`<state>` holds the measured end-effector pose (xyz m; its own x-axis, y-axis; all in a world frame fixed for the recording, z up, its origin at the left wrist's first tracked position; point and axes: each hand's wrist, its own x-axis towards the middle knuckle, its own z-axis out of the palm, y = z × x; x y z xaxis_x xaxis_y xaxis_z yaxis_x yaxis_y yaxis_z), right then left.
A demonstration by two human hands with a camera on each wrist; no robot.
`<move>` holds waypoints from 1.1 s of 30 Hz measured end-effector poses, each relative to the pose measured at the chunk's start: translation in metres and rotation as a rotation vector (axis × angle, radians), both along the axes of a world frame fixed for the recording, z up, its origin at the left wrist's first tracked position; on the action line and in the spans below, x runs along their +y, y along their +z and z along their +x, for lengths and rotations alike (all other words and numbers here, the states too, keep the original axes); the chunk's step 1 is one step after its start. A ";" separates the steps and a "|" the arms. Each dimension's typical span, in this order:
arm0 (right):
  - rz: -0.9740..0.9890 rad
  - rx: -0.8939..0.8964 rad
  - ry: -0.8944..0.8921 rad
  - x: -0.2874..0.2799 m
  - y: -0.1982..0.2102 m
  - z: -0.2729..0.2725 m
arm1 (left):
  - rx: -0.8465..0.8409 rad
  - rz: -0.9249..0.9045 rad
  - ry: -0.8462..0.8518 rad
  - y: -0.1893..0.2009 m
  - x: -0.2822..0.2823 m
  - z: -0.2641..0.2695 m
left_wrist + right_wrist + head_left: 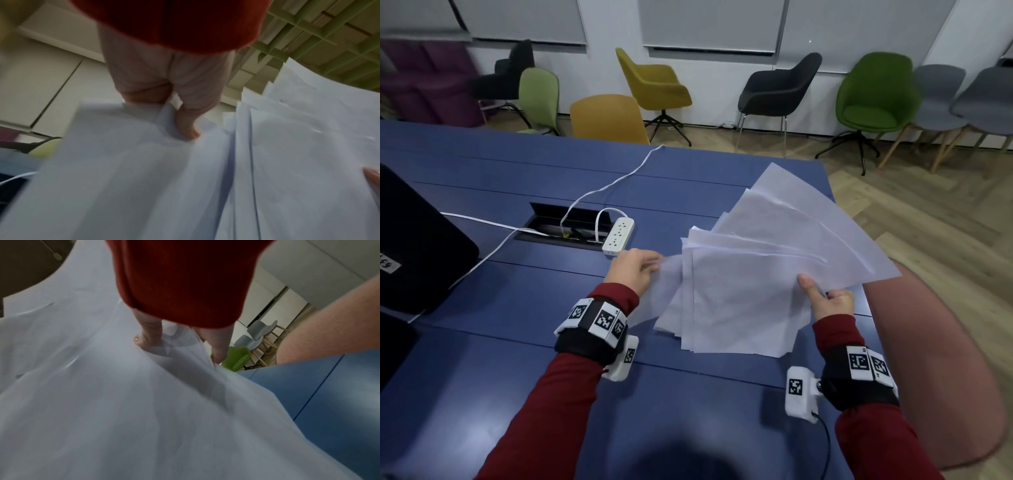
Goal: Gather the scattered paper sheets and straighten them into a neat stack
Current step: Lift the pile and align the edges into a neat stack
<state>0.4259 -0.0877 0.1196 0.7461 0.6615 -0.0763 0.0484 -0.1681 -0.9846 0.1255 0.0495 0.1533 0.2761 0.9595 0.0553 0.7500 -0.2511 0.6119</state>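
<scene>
Sheets point(743, 291) hang fanned above the bench point(517, 308), between both hands: left hand point(631, 272) pinches the nine o'clock edge, right hand point(832, 303) pinches the three o'clock edge. Loose corners splay toward one o'clock, nearer the right hand.

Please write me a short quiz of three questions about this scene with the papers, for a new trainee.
1. True or false: the sheets already form a neat stack with even edges.
2. Which hand pinches the left edge of the sheets?
   A. left hand
   B. right hand
   C. neither hand
3. Fill in the missing word: the white power strip lies on the ____ table, beside the open cable hatch.

Key
1. False: they are fanned out, corners pointing different ways.
2. A; the right hand grips the right side.
3. blue
</scene>
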 end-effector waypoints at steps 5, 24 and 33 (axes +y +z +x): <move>-0.010 -0.008 -0.096 -0.002 0.007 0.003 | -0.028 0.156 0.342 0.011 0.004 -0.025; 0.065 -0.024 -0.027 0.023 0.026 -0.008 | -0.642 -0.587 0.029 -0.030 -0.015 0.024; 0.041 0.168 0.200 0.026 0.019 -0.021 | -0.489 -0.628 -0.115 -0.040 -0.015 0.023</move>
